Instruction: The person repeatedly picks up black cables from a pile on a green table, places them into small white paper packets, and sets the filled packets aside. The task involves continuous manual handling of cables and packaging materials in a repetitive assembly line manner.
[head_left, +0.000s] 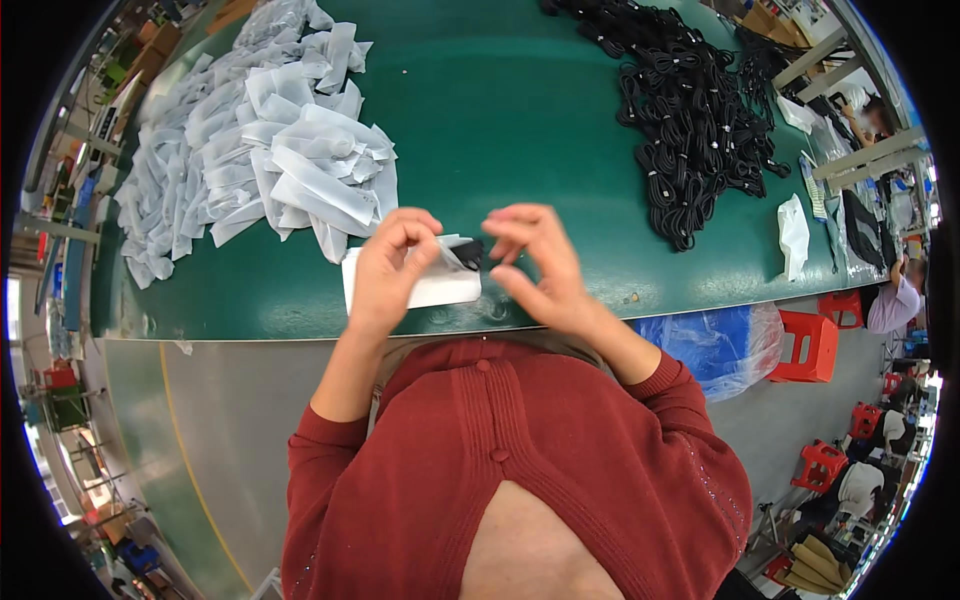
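My left hand (pixel 392 268) pinches a small white plastic pouch (pixel 432 280) near the front edge of the green table (pixel 500 120). A black coiled cable (pixel 468 252) pokes out of the pouch's open end, between my two hands. My right hand (pixel 535 258) is at that end, fingers curled against the cable and the pouch mouth. Both forearms come up from red knitted sleeves.
A heap of empty white pouches (pixel 250 140) lies at the back left. A pile of black bundled cables (pixel 690 110) covers the back right, with a loose white bag (pixel 793 235) beside it. Red stools (pixel 810 345) and a blue plastic sack (pixel 715 340) stand right of me; other people sit far right.
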